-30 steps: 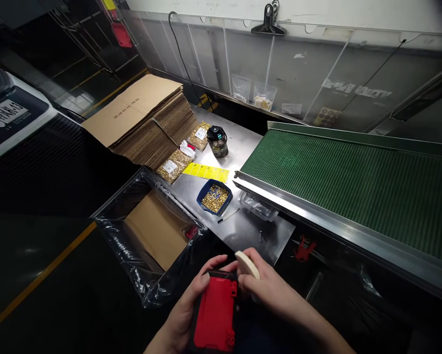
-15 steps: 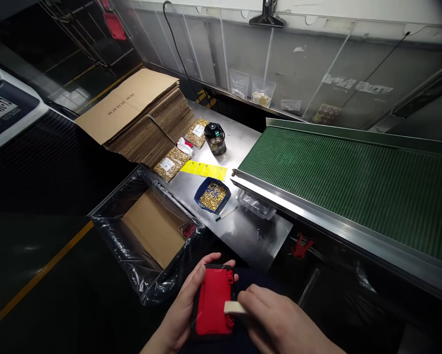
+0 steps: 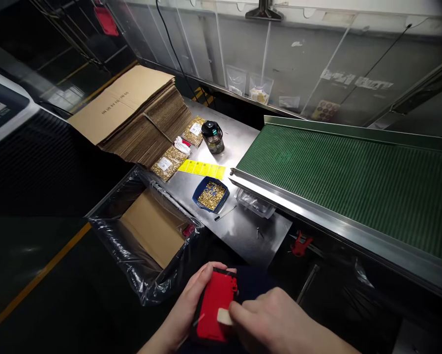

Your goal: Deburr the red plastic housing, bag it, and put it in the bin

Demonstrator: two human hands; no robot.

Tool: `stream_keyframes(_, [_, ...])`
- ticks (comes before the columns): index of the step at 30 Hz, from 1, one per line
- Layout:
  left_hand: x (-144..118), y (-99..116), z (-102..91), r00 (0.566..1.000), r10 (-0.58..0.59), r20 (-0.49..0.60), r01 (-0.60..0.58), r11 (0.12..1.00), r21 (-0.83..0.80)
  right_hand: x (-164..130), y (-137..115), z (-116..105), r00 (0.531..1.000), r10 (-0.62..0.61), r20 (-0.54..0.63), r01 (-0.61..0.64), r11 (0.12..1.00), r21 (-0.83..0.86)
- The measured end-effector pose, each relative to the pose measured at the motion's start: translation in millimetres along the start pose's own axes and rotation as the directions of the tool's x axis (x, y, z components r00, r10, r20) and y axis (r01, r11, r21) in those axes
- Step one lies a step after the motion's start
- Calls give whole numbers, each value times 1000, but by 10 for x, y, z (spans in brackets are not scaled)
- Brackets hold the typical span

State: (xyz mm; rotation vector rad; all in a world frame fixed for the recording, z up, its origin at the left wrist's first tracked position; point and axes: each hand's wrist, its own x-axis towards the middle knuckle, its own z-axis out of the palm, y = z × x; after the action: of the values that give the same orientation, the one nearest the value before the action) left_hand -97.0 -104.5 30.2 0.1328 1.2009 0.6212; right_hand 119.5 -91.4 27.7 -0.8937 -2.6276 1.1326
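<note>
A red rectangular plastic part with a black rim (image 3: 216,305) lies in my left hand (image 3: 187,307), whose fingers wrap round its left side and far end. My right hand (image 3: 270,314) is closed on a flat cream-coloured piece (image 3: 224,316), and the tip of that piece rests over the red face near its lower right. What the cream piece is made of I cannot tell; most of it is hidden in my fingers. Small red fittings (image 3: 234,284) show at the part's right edge.
On the metal table (image 3: 243,241) are a blue tray (image 3: 194,199) of small brass pieces, yellow labels (image 3: 202,168), bags of brass pieces (image 3: 170,162) and a dark jug (image 3: 213,138). Flattened cartons (image 3: 121,103) are stacked behind. A black-lined bin (image 3: 132,265) stands left, a green conveyor (image 3: 346,182) right.
The red part has turned slightly and tilted in my left hand. My right hand has moved the cream piece a little left and toward me along the red face. The view shifted slightly.
</note>
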Motion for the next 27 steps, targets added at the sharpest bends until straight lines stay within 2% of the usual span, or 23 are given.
stream_keyframes(4, [-3, -14, -57, 999, -25, -42, 25, 1000, -2, -2, 9, 26, 996, 82, 43, -82, 997, 6])
stream_keyframes(8, [-6, -38, -129, 998, -47, -37, 47, 999, -7, 51, 14, 112, 999, 38, 34, -39, 999, 29])
stream_keyframes(13, [-30, -34, -175, 997, -74, -11, 74, 997, -38, 110, -12, 146, 996, 66, 52, -66, 998, -1])
stream_keyframes(16, [-37, -25, -178, 998, -62, 5, 62, 997, -39, 112, -29, 137, 998, 29, 51, -30, 999, 22])
stream_keyframes(21, [-38, -25, -178, 995, -92, -24, 91, 995, -34, 113, -42, 83, 989, 80, 123, -81, 997, 9])
stream_keyframes(27, [-60, 1, -145, 991, -109, -80, 111, 994, 15, 121, -47, -22, 980, 123, 156, -128, 992, 20])
